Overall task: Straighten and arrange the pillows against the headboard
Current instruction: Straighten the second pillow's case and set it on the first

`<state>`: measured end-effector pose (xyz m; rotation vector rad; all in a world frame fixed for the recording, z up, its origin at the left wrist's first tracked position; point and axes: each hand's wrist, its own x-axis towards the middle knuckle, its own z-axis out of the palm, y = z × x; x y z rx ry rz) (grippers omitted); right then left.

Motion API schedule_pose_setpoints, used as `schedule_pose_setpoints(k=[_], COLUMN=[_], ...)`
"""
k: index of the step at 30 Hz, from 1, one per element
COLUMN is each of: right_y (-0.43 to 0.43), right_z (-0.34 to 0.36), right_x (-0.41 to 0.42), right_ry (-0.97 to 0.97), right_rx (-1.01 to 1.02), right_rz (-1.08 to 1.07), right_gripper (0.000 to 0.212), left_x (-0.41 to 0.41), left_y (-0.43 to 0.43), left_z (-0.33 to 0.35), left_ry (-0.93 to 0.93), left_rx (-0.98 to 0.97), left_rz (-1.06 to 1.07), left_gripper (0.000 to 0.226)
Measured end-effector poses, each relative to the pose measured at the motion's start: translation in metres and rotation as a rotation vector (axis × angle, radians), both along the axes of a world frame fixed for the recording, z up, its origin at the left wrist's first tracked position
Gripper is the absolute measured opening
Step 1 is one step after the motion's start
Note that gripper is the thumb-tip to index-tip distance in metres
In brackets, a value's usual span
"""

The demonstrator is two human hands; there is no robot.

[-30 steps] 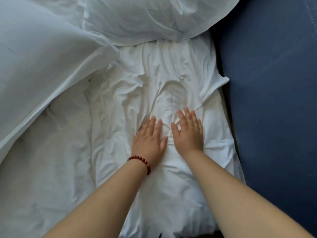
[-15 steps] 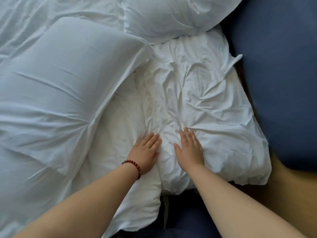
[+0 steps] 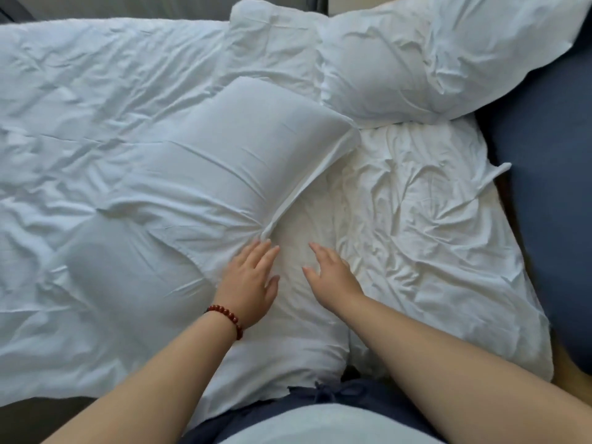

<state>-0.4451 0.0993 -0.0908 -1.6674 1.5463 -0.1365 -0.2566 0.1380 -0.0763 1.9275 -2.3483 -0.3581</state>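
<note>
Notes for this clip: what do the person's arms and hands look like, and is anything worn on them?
The left hand and right hand are bare, with no gloves and no rings visible. No sleeves show, and both forearms are uncovered to the frame edge. The left wrist wears a bracelet of round dark red beads. The right wrist wears nothing.

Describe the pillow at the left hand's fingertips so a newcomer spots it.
On the white bed, find the left hand with the red bead bracelet. The smooth pillow runs diagonally up from its fingertips. Unlike the crumpled pillow beside the right hand and the plump pillow at top right, it is taut and barely creased.
</note>
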Motion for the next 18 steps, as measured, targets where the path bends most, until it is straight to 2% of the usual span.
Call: schedule_pose_setpoints(k=[4, 7, 9, 12, 15, 18], right_y=[-0.012, -0.012, -0.006, 0.01, 0.027, 0.038], right_z=[0.03, 0.04, 0.039, 0.028, 0.021, 0.016], right_x=[0.075, 0.127, 0.156, 0.186, 0.212, 0.229], right_ry=[-0.199, -0.289, -0.292, -0.327, -0.547, -0.623], right_rx=[0.004, 0.02, 0.021, 0.062, 0.222, 0.246], right_rz=[-0.06, -0.163, -0.274, -0.519, -0.849, -0.984], right_gripper=[0.06, 0.063, 0.072, 0.098, 0.117, 0.122], left_x=[0.076, 0.135, 0.175, 0.225, 0.261, 0.279], left_y=[0.0, 0.005, 0.009, 0.013, 0.017, 0.022], left_z=[0.016, 0.021, 0.019, 0.016, 0.008, 0.0], left_ry=[-0.075, -0.031, -0.02, 0.011, 0.176, 0.489], left_rx=[-0.038, 0.067, 0.179, 0.314, 0.354, 0.349], left_rz=[0.096, 0.26, 0.327, 0.413, 0.591, 0.879], left_gripper=[0.06, 0.072, 0.076, 0.08, 0.094, 0.108])
